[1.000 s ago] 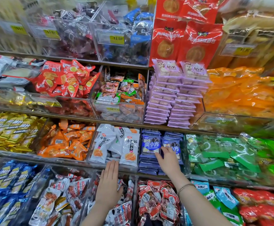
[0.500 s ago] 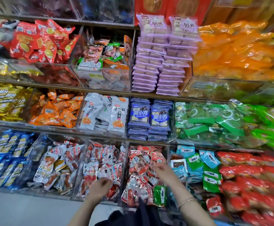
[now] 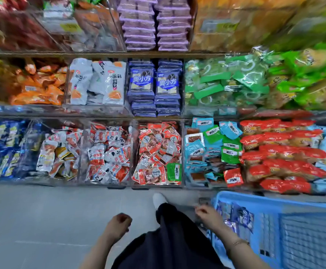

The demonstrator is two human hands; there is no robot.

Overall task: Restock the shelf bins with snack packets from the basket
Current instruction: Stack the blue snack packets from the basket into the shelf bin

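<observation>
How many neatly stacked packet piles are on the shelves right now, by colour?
Purple stacks: 2
Dark blue stacks: 2
Total: 4
</observation>
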